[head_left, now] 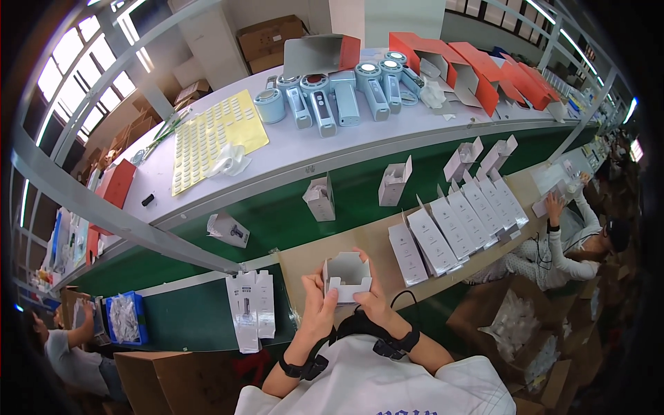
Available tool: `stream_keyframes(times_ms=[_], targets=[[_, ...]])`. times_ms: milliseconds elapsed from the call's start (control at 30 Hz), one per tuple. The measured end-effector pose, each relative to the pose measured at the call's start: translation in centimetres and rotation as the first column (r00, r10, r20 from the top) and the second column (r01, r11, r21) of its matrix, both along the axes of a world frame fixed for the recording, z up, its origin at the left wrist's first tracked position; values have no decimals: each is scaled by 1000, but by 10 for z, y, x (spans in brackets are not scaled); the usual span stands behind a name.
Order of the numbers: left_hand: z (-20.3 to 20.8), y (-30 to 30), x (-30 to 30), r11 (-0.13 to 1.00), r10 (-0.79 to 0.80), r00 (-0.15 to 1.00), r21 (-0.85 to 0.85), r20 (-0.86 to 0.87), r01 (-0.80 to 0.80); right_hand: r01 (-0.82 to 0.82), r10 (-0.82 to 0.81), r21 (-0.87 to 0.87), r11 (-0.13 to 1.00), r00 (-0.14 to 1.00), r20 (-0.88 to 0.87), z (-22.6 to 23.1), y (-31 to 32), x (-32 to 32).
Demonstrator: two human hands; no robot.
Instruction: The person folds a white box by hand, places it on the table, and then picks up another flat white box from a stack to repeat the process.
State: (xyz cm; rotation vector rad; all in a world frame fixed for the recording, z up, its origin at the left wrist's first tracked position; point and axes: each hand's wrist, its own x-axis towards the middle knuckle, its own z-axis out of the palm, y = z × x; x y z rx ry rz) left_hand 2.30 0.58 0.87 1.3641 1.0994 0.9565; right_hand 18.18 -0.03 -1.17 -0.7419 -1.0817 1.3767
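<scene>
Close in front of me, a white carton (pixel 348 270) is held between both hands with its open end up and flaps standing. My left hand (pixel 318 304) grips its left side, thumb on the near flap. On the opposite side, my right hand (pixel 374 294) is closed round the carton, its thumb also at the near edge. To the left lie flattened white cartons (pixel 250 311) on a dark green surface. At my right, a row of several upright white boxes (pixel 449 228) stands on the tan bench (pixel 373 242).
Open white boxes, one of them (pixel 319 199), stand along the green belt (pixel 277 238). The raised white table (pixel 290 152) carries blue handheld devices (pixel 346 100), a yellow sticker sheet (pixel 214 138) and red boxes (pixel 477 76). Co-workers (pixel 574 221) sit at both sides; cardboard boxes (pixel 180 380) flank me.
</scene>
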Motion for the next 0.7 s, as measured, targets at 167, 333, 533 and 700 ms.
stream_keyframes(times_ms=[167,333,533,700], targets=[[1,-4,19,975,70,990,202,120,-93,78,-88,-141,987,994,-67,16,-4,-9],[-3,-12,21,967,172,960,146,221,-207,118,-115,-174,978,993,27,31,-4,-14],[0,-16,28,927,258,928,202,267,-316,92,-97,-163,982,995,-21,30,-3,-14],[-4,-11,27,865,288,912,330,291,-378,-115,-2,-213,970,876,-482,40,0,-9]])
